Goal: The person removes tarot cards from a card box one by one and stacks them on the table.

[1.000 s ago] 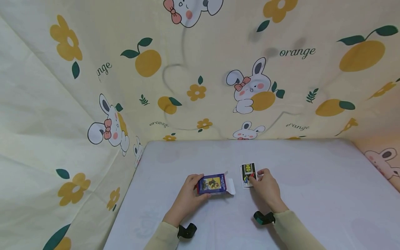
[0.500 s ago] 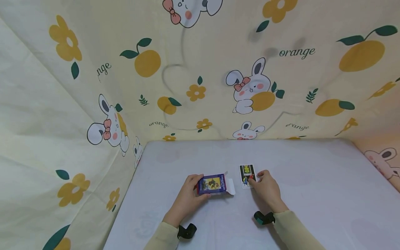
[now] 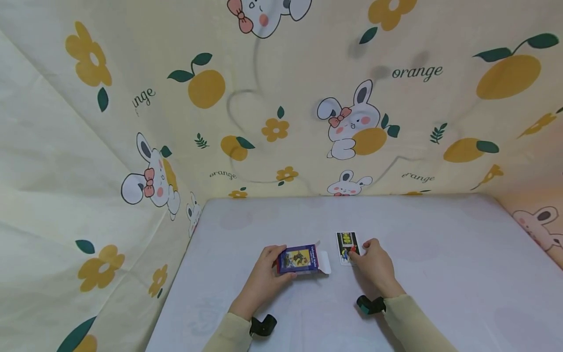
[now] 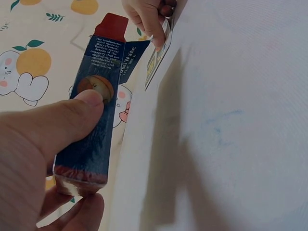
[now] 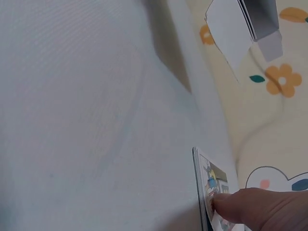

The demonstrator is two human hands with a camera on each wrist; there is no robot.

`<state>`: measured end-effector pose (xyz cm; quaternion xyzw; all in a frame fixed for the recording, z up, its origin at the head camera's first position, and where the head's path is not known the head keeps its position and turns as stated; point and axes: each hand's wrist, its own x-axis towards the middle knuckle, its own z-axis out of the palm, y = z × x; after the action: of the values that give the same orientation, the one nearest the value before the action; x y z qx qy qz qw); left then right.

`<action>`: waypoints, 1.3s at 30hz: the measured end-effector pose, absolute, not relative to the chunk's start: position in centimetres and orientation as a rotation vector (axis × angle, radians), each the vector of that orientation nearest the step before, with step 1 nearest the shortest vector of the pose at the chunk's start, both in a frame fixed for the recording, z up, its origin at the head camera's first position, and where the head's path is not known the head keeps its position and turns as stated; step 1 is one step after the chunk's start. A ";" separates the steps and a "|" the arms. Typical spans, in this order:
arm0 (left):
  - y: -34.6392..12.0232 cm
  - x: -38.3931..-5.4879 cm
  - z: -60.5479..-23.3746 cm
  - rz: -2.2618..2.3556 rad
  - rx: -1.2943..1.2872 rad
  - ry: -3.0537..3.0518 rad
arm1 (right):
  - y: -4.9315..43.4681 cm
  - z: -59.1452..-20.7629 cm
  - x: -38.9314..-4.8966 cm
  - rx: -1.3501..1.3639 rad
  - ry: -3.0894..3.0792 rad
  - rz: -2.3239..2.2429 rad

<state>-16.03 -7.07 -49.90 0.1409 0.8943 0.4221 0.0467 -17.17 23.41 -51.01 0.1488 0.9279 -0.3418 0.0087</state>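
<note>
My left hand [image 3: 264, 278] grips a blue tarot card box [image 3: 298, 259] by its left end, thumb on the near side and fingers round the far side. The box's white end flap [image 3: 324, 263] hangs open to the right. In the left wrist view, the box's narrow printed side faces up, with a red flap at its far end. To the right, my right hand [image 3: 376, 266] pinches a thin stack of tarot cards [image 3: 345, 244] at its right edge. The right wrist view has the thumb [image 5: 260, 207] pressing on the top card's picture; the fingers below are hidden.
A white cloth covers the table [image 3: 440, 274], whose far edge meets a printed curtain [image 3: 299, 161] with rabbits and oranges. The curtain also runs down the left side. Black wrist cameras [image 3: 264, 325] sit on both wrists.
The cards have shifted slightly toward me, and an offset card edge seen at first now lines up with the stack. The left hand and the box have stayed in place.
</note>
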 end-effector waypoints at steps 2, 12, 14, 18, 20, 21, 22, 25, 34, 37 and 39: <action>-7.1 -16.0 -49.9 1.289 0.429 2.728 | 23.4 -51.0 -17.1 0.475 2.899 -1.073; -7.2 -15.6 -49.8 1.291 0.405 2.725 | 24.3 -51.2 -17.5 0.470 2.801 -1.235; -7.3 -15.5 -49.8 1.294 0.406 2.725 | 24.6 -51.0 -17.5 0.494 2.740 -1.304; -7.3 -15.3 -49.9 1.306 0.413 2.716 | 24.8 -50.6 -17.3 0.528 2.681 -1.350; -7.2 -15.2 -49.9 1.309 0.414 2.713 | 24.8 -50.6 -17.1 0.526 2.694 -1.356; -7.2 -15.1 -49.9 1.310 0.416 2.714 | 24.8 -50.7 -17.0 0.521 2.712 -1.366; -7.2 -15.0 -49.9 1.310 0.420 2.715 | 24.7 -50.7 -16.8 0.517 2.732 -1.378; -7.2 -14.9 -49.8 1.307 0.424 2.718 | 24.2 -50.7 -16.2 0.491 2.796 -1.421; -7.0 -14.6 -49.8 1.294 0.434 2.725 | 22.2 -50.5 -14.8 0.252 2.774 -1.587; -6.8 -14.6 -49.8 1.294 0.435 2.722 | 21.7 -50.3 -14.4 0.201 2.715 -1.638; -6.7 -14.6 -49.7 1.300 0.443 2.718 | 21.4 -50.2 -14.2 0.169 2.698 -1.662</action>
<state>-14.55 -6.72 -49.74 0.1453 0.8915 0.4263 0.0483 -14.23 21.40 -50.17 0.0533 0.8501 -0.5237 -0.0158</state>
